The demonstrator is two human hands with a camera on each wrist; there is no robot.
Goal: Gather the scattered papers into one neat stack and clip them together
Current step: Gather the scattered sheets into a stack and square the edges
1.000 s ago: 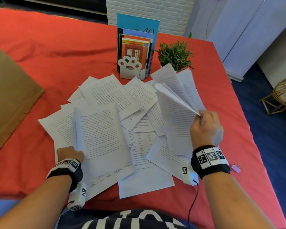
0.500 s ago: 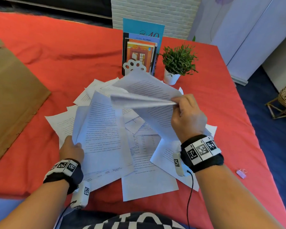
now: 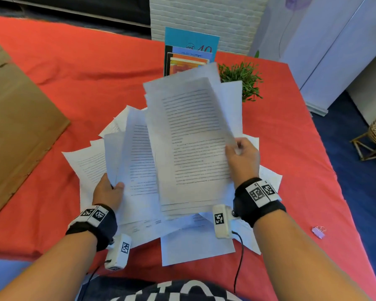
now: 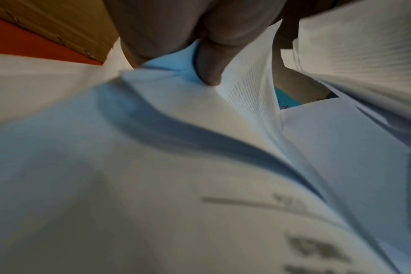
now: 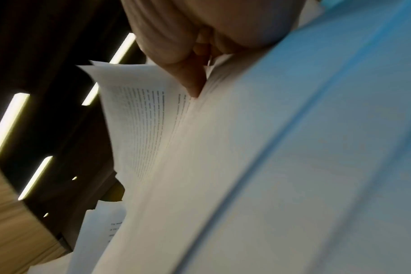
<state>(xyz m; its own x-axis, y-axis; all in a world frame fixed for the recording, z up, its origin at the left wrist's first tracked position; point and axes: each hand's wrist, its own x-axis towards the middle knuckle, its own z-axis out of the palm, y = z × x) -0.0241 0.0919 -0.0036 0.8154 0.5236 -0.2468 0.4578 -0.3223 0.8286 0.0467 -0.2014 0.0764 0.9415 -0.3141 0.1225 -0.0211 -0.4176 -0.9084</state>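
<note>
White printed papers (image 3: 195, 246) lie scattered on the red tablecloth (image 3: 74, 83). My right hand (image 3: 240, 154) pinches several sheets (image 3: 191, 135) by their right edge and holds them up, tilted over the pile. My left hand (image 3: 110, 189) grips the left edge of other sheets (image 3: 137, 157) lifted off the pile. In the left wrist view a thumb (image 4: 209, 68) presses into a fold of paper (image 4: 176, 148). The right wrist view shows a thumb (image 5: 190, 79) against the held sheets (image 5: 223, 166). A small pale purple binder clip (image 3: 318, 232) lies on the cloth at the right.
A white paw-shaped holder with books (image 3: 189, 55) and a small green plant (image 3: 241, 79) stand behind the pile. A brown cardboard sheet (image 3: 17, 127) covers the table's left side. The table's right edge drops to a blue floor, where a wicker stool (image 3: 375, 135) stands.
My right hand has swung its sheets from the right over to the middle, above the pile. My left hand has lifted its sheets off the table and moved a little inward.
</note>
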